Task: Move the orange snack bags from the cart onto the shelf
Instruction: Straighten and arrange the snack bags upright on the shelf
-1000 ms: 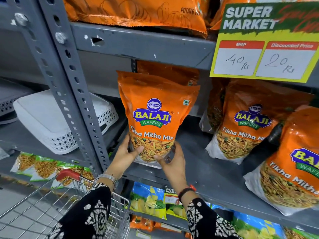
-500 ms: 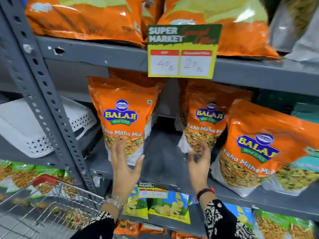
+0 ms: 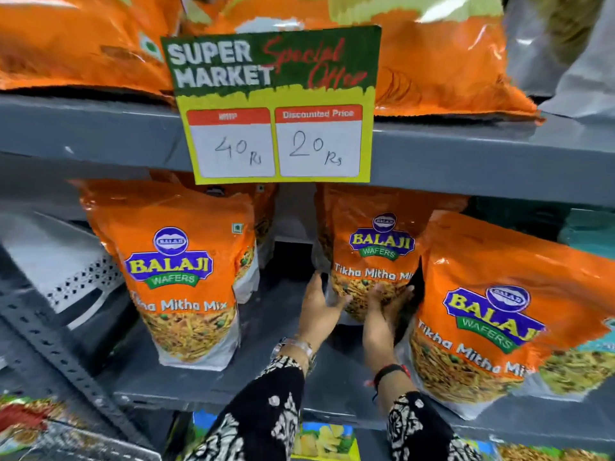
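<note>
Three orange Balaji snack bags stand on the grey shelf [image 3: 186, 380]: one at the left [image 3: 179, 271], one in the middle [image 3: 376, 241] and one leaning at the right [image 3: 499, 304]. My left hand [image 3: 319, 307] grips the middle bag's lower left edge, fingers behind it and thumb in front. My right hand [image 3: 386, 307] presses on its lower right side, in the gap beside the right bag. More orange bags stand behind the front ones. The cart is only a blur at the bottom left corner.
A green and yellow price sign [image 3: 276, 104] hangs from the upper shelf, which carries large orange bags [image 3: 83, 44]. A white perforated basket [image 3: 66, 261] lies at the left beyond a slotted steel post [image 3: 50, 344]. Blue and green snack packs fill the shelf below.
My left hand let go of the left bag, which stays standing. Both hands moved right and closed on the base of the middle bag. The view shifted right and closer.
</note>
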